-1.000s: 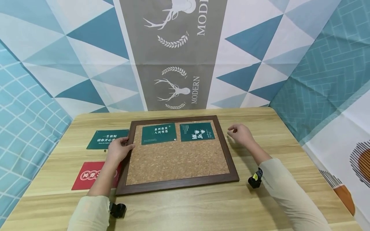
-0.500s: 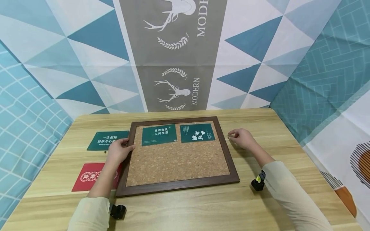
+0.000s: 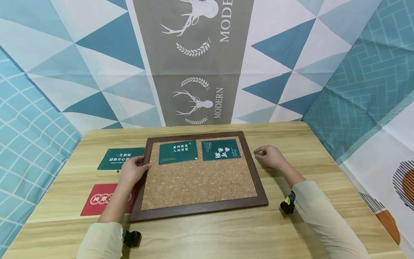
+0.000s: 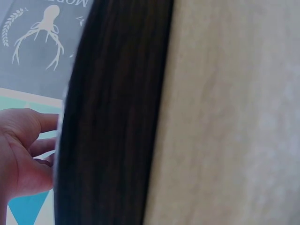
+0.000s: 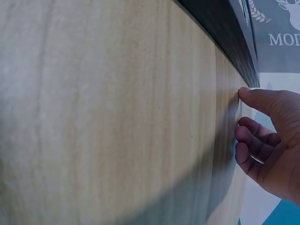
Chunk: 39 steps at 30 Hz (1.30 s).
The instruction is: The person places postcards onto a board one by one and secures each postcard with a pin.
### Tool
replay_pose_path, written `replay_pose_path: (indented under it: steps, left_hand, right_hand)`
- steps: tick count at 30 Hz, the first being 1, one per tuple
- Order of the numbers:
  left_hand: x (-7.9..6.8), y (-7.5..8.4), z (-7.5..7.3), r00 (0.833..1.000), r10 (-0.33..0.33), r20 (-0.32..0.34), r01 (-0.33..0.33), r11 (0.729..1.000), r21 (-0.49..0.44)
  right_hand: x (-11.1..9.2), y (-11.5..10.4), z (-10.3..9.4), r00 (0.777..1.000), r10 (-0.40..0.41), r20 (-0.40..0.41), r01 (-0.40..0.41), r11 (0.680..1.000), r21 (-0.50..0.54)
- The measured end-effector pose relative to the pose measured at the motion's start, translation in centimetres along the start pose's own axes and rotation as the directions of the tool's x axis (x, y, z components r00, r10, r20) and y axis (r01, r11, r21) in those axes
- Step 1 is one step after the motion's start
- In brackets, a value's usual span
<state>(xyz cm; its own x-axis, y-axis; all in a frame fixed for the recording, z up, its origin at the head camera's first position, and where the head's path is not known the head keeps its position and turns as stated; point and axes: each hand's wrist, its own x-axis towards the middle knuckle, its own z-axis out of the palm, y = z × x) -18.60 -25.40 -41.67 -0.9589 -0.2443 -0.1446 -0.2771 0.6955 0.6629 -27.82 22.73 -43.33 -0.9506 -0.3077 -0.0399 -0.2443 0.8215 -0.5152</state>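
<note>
framed cork board [image 3: 200,183]: flat on a wood-grain table [image 3: 207,237], slightly skewed, brown rails all round.

left hand [image 3: 132,171] at the board's left rail; thumb laid over the top, fingers at the outer edge. grips it, a narrow opening.

right hand [image 3: 270,157] just beside the right rail, at its upper part. fingers curled in, thumb and forefinger tips close together; cannot tell whether anything small is pinched there.

writing, board: two green cards side by side along the top. left green card [image 3: 178,151], white characters, two lines, 星河滚烫 / 人间理想, fine print below too small to read; a shiny dot at its lower right corner. right green card [image 3: 221,148], lettering turned sideways, large 未来可期, small lines alongside illegible.

writing, table: left of the board, a third green card [image 3: 118,158], 一生很短 / 请你开心, line end covered by the left hand. nearer, a red card [image 3: 93,201], pale characters in linked rings, turned, partly under the left forearm; only 宜 fairly clear.

backdrop cloth [image 3: 155,57]: "modern" in white capitals, sideways, twice on a grey band, upper one cut off by the view; stag heads and leaf sprigs beside. triangles either side, blue and white.
</note>
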Motion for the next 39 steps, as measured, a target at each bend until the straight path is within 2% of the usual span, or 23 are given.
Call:
replay_pose_path:
  steps: [14,33,39]
  left_hand:
    - [0.03,-0.1,0.11,1.0,0.001,-0.005,-0.001,1.0,0.0]
    - [0.15,-0.24,-0.23,1.0,-0.007,0.025,0.007,1.0,0.028]
    - [0.2,-0.19,-0.51,1.0,0.008,0.016,-0.009,0.999,0.036]
  right_hand:
    - [-0.02,-0.08,0.05,1.0,0.003,-0.008,-0.003,1.0,-0.022]
    - [0.26,-0.71,-0.2,0.999,0.034,-0.016,-0.034,0.999,0.036]
    - [0.14,-0.97,-0.65,1.0,0.008,-0.03,-0.007,0.999,0.036]
